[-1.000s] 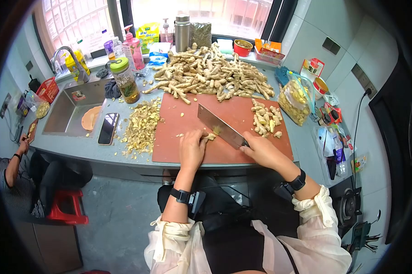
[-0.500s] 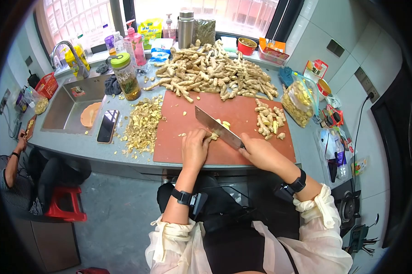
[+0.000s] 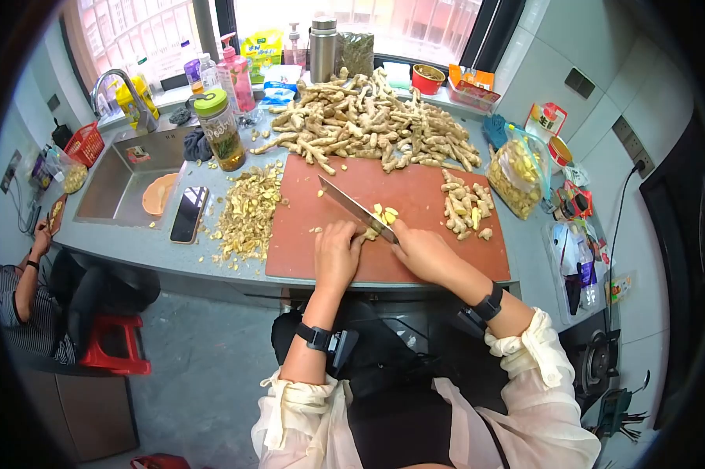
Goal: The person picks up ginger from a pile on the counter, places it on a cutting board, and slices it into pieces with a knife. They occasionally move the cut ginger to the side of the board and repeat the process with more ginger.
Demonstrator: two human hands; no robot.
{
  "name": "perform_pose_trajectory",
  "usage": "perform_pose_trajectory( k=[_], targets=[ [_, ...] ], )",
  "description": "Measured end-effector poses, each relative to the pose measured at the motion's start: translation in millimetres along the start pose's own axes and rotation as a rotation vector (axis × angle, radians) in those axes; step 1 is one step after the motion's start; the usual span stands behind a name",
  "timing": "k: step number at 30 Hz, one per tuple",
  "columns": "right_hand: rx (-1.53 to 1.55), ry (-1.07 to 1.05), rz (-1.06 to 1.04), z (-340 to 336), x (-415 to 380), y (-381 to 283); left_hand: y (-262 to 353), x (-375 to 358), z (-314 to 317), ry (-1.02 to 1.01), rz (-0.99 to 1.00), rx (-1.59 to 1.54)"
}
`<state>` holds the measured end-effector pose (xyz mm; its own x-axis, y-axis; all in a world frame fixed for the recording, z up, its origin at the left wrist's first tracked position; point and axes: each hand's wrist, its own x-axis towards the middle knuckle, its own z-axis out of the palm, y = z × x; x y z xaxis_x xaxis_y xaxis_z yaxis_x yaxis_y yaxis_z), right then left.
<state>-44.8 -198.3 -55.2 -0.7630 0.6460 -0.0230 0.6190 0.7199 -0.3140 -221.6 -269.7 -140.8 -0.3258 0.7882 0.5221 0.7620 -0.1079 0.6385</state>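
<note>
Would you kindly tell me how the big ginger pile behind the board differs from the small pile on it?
The big ginger pile lies on the counter, whole and knobbly; the small pile lies on the cutting board in short pieces. The first is far larger. Both are tan.

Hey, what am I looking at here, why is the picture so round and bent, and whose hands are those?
The picture comes from a camera worn on a person's head, looking down at their own hands; its wide lens bends the edges. The right hand grips the handle of a cleaver. The left hand steadies a small piece of ginger against the blade on a red cutting board. Cut slices lie just behind the blade. Behind the board is a big heap of whole ginger roots, to its left a pile of peelings, a phone and a sink. Trimmed pieces lie on the board's right side. Another person sits at far left.
</note>
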Motion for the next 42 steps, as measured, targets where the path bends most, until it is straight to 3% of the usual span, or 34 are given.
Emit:
perform_pose_trajectory(
  k=[13,27,34,42],
  targets=[
    [0.071,-0.112,0.117,-42.1,-41.4,-2.6,0.7,-0.5,-0.7,-0.002,-0.007,-0.018],
    [0.016,-0.158,0.11,-31.3,-21.6,-6.4,0.6,1.4,-0.4,-0.015,-0.005,-0.022],
    [0.01,-0.035,0.025,-0.7,17.3,-8.6,-0.1,0.5,0.4,-0.028,-0.01,-0.01],
    [0.041,-0.12,0.082,-18.2,-27.7,-6.7,1.4,-0.5,-0.6,-0.033,-0.012,0.009]
  ],
)
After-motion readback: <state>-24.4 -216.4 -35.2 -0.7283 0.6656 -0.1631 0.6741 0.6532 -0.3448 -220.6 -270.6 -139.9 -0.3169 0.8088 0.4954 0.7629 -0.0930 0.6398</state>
